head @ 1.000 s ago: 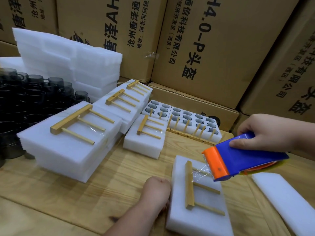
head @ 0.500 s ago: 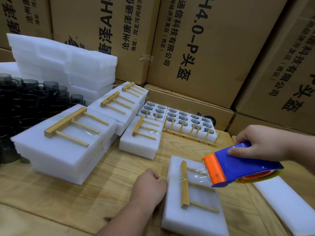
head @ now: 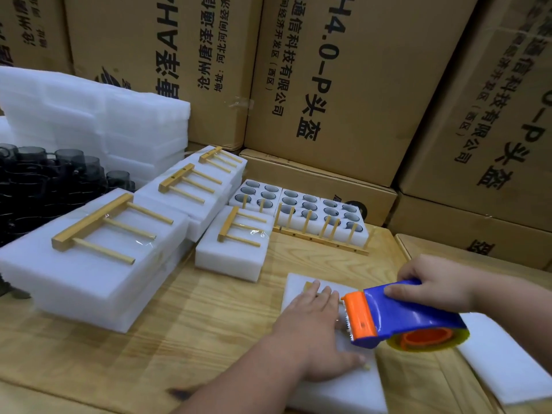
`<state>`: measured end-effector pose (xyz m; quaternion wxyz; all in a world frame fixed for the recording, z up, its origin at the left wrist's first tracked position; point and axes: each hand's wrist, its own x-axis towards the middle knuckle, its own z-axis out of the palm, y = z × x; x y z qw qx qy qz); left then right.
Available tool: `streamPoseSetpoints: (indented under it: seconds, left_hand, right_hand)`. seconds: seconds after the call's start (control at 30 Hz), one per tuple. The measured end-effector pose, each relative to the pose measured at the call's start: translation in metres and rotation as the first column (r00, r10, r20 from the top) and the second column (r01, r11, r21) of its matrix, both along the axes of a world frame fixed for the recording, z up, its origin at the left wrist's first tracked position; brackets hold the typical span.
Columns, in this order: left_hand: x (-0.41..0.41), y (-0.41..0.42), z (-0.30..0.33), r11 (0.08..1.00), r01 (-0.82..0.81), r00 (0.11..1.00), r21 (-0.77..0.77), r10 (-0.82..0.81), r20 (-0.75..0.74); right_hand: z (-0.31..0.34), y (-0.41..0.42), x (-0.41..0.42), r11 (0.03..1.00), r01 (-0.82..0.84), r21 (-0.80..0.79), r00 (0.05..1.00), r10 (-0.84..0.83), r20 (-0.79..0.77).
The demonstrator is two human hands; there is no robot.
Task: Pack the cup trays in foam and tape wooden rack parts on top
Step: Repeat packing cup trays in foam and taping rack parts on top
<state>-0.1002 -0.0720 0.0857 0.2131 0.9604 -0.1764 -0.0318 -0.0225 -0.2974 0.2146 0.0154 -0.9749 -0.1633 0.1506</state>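
The foam block (head: 337, 386) being packed lies flat on the wooden counter (head: 185, 333), close to the person. A wooden rack part (head: 310, 284) lies on top of it, mostly hidden. The left hand (head: 316, 327) lies flat on the block with its fingers straight, pressing the rack part down. The right hand (head: 433, 289) grips a blue and orange tape dispenser (head: 400, 318), which hangs just over the block, right beside the left hand. A loose foam sheet (head: 504, 363) lies on the counter to the right. Farther back, white cup trays (head: 298, 204) sit in a row with round holes, and dark cups show inside the holes. A long wooden rack (head: 322, 239) leans against the front of them. Just in front and to the left is a small packed block (head: 230, 252) with a rack part taped on top. More packed foam blocks (head: 89, 264) with rack parts on top lie to the left. Behind them is a tall stack of plain foam (head: 104, 124). Many dark cups (head: 44, 180) stand at the far left. Big cardboard boxes (head: 343, 79) with printed writing are piled up behind the counter.
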Motion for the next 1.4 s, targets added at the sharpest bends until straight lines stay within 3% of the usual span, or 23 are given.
streamPoseSetpoints:
  seconds: [0.13, 0.37, 0.5, 0.6, 0.93, 1.17, 1.4]
  left_hand:
    - [0.001, -0.003, -0.001, 0.998, 0.003, 1.0, 0.061, -0.004, 0.002]
    - [0.003, -0.004, -0.004, 0.993, -0.013, 1.0, 0.119, 0.011, 0.016]
    - [0.001, -0.007, -0.008, 0.994, -0.048, 0.999, 0.101, 0.047, 0.012]
    - [0.0, -0.008, -0.011, 0.993, -0.091, 0.996, 0.072, 0.092, -0.007]
    - [0.001, -0.01, -0.012, 0.987, -0.133, 0.991, 0.094, 0.134, -0.013]
    - [0.0, -0.01, -0.012, 0.984, -0.13, 0.99, 0.12, 0.135, -0.034]
    - [0.004, -0.024, 0.003, 0.934, -0.103, 0.987, 0.343, 0.138, -0.08]
  right_hand:
    - [-0.031, -0.016, -0.003, 0.996, 0.015, 0.084, 1.0, -0.014, -0.007]
    - [-0.066, -0.044, -0.028, 0.906, -0.013, 0.423, 0.998, 0.039, -0.055]
    - [-0.083, -0.05, -0.031, 0.961, -0.2, 0.191, 0.975, 0.177, 0.132]
    - [-0.087, -0.054, -0.028, 0.954, -0.237, 0.185, 0.957, 0.197, 0.212]
    - [-0.088, -0.072, -0.021, 0.951, -0.241, 0.194, 0.959, 0.203, 0.198]
    - [-0.088, -0.126, -0.033, 0.975, -0.134, 0.179, 0.97, 0.092, 0.223]
    - [-0.095, -0.126, -0.038, 0.978, -0.097, 0.185, 0.974, 0.055, 0.22]
